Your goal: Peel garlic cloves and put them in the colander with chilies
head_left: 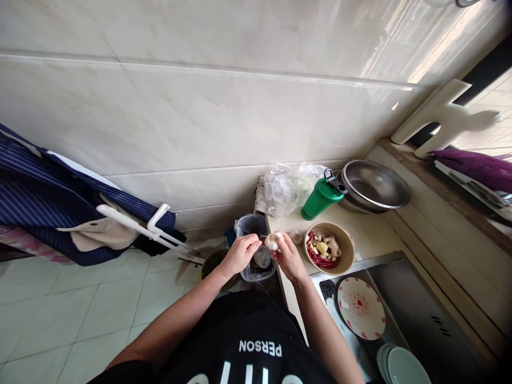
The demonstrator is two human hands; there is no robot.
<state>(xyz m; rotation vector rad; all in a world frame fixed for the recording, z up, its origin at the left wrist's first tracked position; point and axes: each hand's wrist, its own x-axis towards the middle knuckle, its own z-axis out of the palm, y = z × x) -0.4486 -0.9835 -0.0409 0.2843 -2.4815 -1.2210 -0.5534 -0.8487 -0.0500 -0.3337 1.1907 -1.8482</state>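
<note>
1. Garlic bulb (271,243): dry, papery skin, matt.
2. Bowl (376,185): shiny, smooth metal.
3. Bottle (320,199): smooth plastic, softly glossy.
4. Bag (287,188): thin, crinkled, shiny clear plastic.
5. Basket (349,249): matt plastic.
6. Wall tiles (240,117): smooth, glossy.

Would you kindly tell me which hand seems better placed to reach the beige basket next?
Probably the right: the right hand holds the garlic bulb and is nearer the basket, while the left hand is farther away, towards the bin.

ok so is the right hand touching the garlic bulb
Touching: the head view shows the right hand holding the garlic bulb, its fingers against the bulb's side.
</note>
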